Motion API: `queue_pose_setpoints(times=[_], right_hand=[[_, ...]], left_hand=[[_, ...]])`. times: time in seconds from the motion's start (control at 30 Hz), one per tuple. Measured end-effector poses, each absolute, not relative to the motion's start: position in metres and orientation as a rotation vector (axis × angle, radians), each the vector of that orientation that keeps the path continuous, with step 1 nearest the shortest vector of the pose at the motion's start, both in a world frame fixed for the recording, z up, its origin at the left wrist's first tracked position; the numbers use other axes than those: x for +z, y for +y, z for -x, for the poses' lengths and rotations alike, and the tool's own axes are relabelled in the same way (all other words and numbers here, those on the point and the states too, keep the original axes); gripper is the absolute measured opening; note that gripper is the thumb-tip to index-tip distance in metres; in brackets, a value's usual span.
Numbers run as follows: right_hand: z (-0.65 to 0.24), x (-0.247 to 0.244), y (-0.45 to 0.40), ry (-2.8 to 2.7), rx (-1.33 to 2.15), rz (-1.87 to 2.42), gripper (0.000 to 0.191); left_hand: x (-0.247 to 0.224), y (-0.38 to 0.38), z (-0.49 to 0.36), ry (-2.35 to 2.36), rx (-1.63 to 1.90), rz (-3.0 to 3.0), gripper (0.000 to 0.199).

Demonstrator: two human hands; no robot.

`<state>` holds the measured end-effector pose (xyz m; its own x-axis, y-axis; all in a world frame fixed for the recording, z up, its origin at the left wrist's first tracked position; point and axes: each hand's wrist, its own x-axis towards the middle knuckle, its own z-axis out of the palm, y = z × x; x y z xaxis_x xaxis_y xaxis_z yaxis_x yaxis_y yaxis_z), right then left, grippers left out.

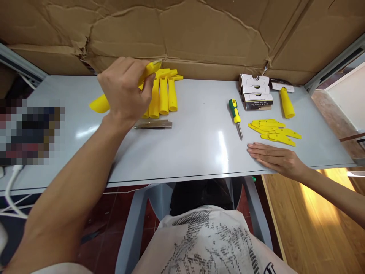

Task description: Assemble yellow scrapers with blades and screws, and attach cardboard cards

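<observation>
My left hand [125, 85] is closed around a yellow plastic handle [99, 104]. The handle's round end pokes out to the left, its narrow tip shows past my thumb, and my fingers hide its middle. Just beyond the hand, several similar yellow handles [163, 97] lie side by side in a row. Thin metal blades [156, 124] rest in front of that row. My right hand [273, 158] lies flat near the table's front edge, fingers stretched out and holding nothing. Close to it are a loose pile of flat yellow pieces [281, 136] and a green-and-yellow screwdriver [235, 114].
Folded black-and-white card sleeves [256, 91] are stacked at the back right, beside another yellow handle [286, 102]. Brown cardboard [199, 34] walls off the back of the grey table [194, 152]. A blurred-out patch covers the left end. A blue-grey chair [131, 232] is below.
</observation>
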<state>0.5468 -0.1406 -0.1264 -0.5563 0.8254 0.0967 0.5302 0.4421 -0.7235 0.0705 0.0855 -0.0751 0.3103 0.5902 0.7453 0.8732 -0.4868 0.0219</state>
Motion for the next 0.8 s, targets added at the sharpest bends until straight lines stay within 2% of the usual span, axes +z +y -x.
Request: queue_pose_setpoints(times=[0.13, 0.27, 0.53, 0.8], right_hand=[[-0.559, -0.121, -0.123, -2.382, 0.595, 1.045, 0.056], [-0.564, -0.120, -0.106, -2.403, 0.519, 1.037, 0.050], [-0.569, -0.125, -0.086, -2.418, 0.334, 0.906, 0.052], [-0.565, -0.126, -0.076, -2.382, 0.325, 0.922, 0.037]], left_hand=[[-0.074, 0.083, -0.074, -1.344, -1.045, 2.191, 0.024], [-0.076, 0.083, -0.078, -1.353, -1.069, 2.160, 0.024], [-0.081, 0.086, -0.079, -1.329, -1.047, 2.138, 0.023], [-0.084, 0.089, -0.077, -1.304, -1.103, 2.175, 0.026]])
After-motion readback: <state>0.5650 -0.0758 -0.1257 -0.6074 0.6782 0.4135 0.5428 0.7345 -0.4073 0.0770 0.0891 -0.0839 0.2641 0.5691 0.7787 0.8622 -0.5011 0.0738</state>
